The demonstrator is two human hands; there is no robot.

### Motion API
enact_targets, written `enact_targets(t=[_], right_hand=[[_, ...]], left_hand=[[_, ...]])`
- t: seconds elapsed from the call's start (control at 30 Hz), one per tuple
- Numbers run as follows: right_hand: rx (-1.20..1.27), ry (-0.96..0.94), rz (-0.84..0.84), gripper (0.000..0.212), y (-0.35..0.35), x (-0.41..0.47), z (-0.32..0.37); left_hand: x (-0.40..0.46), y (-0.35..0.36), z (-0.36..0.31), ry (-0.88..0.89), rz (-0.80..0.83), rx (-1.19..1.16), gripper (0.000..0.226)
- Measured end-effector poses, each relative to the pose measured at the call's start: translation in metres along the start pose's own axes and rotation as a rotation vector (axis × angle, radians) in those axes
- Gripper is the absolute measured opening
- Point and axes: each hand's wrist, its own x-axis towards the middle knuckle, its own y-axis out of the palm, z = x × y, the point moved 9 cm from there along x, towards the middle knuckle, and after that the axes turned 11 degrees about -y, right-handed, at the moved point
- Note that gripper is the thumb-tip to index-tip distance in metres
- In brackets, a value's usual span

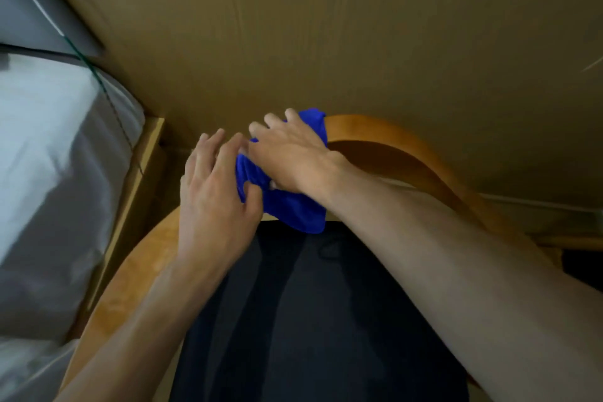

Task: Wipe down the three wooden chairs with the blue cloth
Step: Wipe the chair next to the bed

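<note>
Head view: the upper half of the picture is filled by a broad brown cardboard sheet [326, 26], standing behind everything else. The left side is taken up by pale grey wrapped bundles [49, 173], crossed by a thin green cord [104, 88], with a plain wooden frame [143, 166] seen just beside them. Below the cardboard a wooden chair [408, 153] is seen from above: its curved back rail arcs from the lower left, passes under the hands and runs off to the right, and its dark seat [310, 320] is spread across the lower middle. The cloth [293, 209], bright blue and bunched, is draped over the top of the back rail at the centre of the picture, with one fold hanging down toward the seat. The cloth is pressed onto the rail by the right hand [287, 157], whose fingers are laid over the top of it while the thumb is tucked into its folds. The left edge of the cloth is touched by the left hand [212, 192]; its fingers are loosely bent and its thumb is set against the fabric, but whether the cloth is actually pinched cannot be told.
</note>
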Motion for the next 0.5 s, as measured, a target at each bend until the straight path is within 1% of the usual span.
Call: enact_targets(t=[0.2,0.33,0.4,0.5], right_hand=[[0.044,-0.06,-0.039,0.063,0.004,0.009,0.001],[0.082,-0.028,0.063,0.064,0.008,0.013,0.002],[0.089,-0.012,0.107,0.058,0.008,0.018,0.009],[0.104,-0.106,0.117,0.056,0.008,0.036,0.051]], left_hand=[[-0.01,-0.002,0.037,-0.086,0.07,0.076,0.067],[-0.012,-0.014,0.066,-0.141,0.091,0.076,0.068],[-0.014,-0.025,0.086,-0.196,0.096,0.06,0.066],[-0.03,-0.039,0.121,-0.261,0.113,0.062,0.06]])
